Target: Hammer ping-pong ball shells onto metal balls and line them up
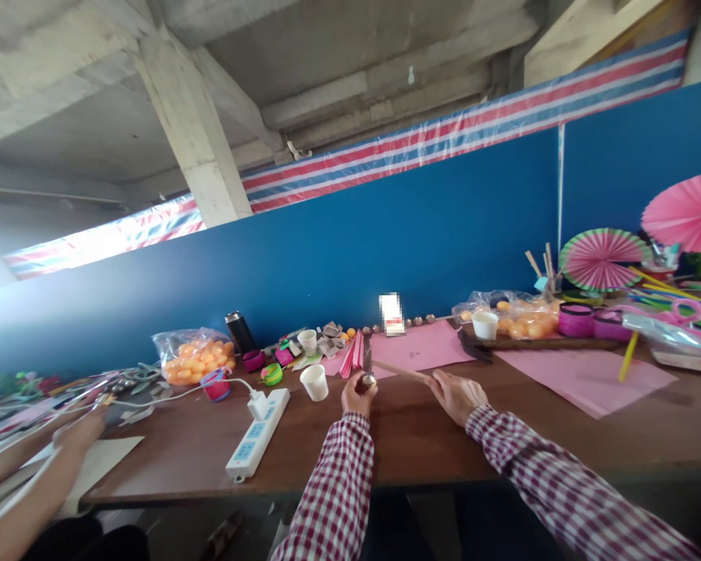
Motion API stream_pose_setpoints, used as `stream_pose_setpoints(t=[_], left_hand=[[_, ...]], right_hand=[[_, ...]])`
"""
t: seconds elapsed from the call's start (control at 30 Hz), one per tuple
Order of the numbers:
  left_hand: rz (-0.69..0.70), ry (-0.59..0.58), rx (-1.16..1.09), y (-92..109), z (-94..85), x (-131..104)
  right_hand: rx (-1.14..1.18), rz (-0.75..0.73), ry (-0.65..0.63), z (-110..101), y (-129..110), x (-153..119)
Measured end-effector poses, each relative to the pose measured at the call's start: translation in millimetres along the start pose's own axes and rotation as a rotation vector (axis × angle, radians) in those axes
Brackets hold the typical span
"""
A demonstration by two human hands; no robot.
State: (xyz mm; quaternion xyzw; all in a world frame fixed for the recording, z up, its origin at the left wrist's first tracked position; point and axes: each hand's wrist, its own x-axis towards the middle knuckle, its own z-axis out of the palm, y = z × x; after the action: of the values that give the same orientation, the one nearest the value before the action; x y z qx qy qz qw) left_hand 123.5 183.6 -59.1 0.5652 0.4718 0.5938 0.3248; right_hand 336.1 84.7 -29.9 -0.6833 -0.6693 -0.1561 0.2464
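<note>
My left hand point(357, 396) is closed round a small round metallic object point(368, 380) at the middle of the table. My right hand point(456, 396) grips a thin wooden stick point(402, 371), which points left towards the small object. Whether the stick's far end touches the object cannot be told. Behind my hands lies a pink paper sheet point(417, 349), with folded pink strips point(354, 354) at its left. A white paper cup point(314, 383) stands left of my left hand.
A white power strip point(258, 436) lies at left front. Bags of orange balls point(195, 360) stand behind it and at right. A dark bottle point(239, 333), paper fans point(604, 259) and another pink sheet point(590, 378) are around. Another person's hands point(85, 421) work at far left.
</note>
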Motion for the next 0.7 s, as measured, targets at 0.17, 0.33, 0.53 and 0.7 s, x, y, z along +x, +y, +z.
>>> stream_pose_setpoints(t=[0.17, 0.33, 0.53, 0.7], left_hand=[[0.001, -0.02, 0.015, -2.0, 0.4, 0.6], [0.024, -0.015, 0.037, 2.2, 1.1, -0.6], [0.063, 0.004, 0.062, 6.8, 0.0, -1.6], [0.062, 0.022, 0.094, 5.5, 0.2, -0.7]], right_hand=[[0.003, -0.004, 0.0, 1.0, -0.3, -0.1], [0.016, -0.014, 0.01, 0.0, -0.2, -0.1], [0.019, -0.025, 0.004, -1.8, -1.8, -0.3], [0.004, -0.018, -0.007, -1.7, -1.8, -0.5]])
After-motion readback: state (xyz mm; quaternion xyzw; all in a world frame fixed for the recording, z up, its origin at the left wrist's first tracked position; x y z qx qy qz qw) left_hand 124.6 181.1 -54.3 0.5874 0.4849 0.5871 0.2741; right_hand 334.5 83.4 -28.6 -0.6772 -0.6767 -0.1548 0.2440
